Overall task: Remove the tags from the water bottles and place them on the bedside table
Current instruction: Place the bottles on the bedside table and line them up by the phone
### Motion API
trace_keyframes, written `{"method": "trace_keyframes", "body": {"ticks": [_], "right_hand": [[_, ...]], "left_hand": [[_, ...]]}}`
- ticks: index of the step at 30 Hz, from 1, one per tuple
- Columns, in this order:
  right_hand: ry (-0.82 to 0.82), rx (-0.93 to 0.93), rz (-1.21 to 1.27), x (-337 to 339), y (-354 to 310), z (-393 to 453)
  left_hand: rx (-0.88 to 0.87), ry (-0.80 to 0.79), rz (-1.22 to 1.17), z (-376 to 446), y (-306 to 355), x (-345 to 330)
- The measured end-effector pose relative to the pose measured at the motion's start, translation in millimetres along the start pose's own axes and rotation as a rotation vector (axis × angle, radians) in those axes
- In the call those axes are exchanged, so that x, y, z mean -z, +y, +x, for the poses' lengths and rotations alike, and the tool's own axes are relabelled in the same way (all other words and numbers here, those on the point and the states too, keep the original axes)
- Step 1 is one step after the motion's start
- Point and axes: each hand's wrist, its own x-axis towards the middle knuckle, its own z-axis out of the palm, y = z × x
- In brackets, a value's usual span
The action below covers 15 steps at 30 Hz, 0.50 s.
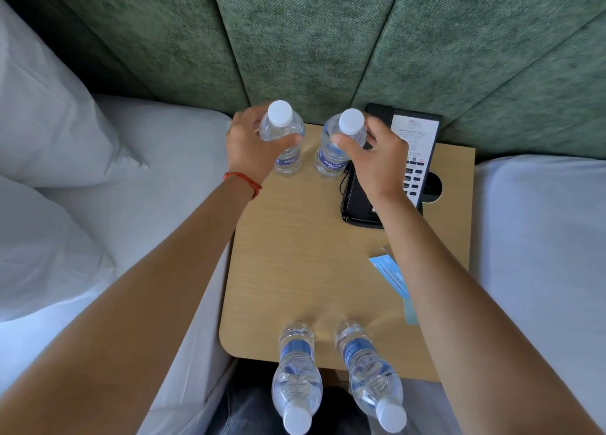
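A: What could go wrong here?

B: Each hand holds a water bottle at the back of the wooden surface. The left hand has its fingers wrapped round the left bottle below the cap; the right hand grips the right bottle the same way. That one stands just beside the hotel phone, so a careless release could tip it against the handset.

A: And the front pair?

B: Two more bottles stand at the near edge between the forearms; a drawn-back elbow could knock them off.

A: Any writing?

B: The labels read "AQUA…", the rest hidden. The phone's card has print too small to read. Blue tags lie on the surface, partly under the right arm.
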Motion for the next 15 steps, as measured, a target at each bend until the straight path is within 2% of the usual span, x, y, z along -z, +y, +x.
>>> {"method": "trace_keyframes", "body": {"ticks": [6,8,11,15], "right_hand": [[-0.005,0.016,0.006,-0.2,3.3,-1.1],[-0.015,0.014,0.015,-0.3,4.9,-0.8],[-0.05,0.01,0.027,0.5,7.1,1.7],[-0.097,-0.042,0.055,-0.1,11.2,2.7]], "left_hand": [[-0.014,-0.244,-0.118,16.3,-5.9,13.2],[-0.016,-0.277,-0.162,18.2,-7.5,14.0],[0.0,-0.241,-0.166,14.1,-9.4,9.9],[0.034,-0.106,-0.143,1.6,-12.1,1.8]]}}
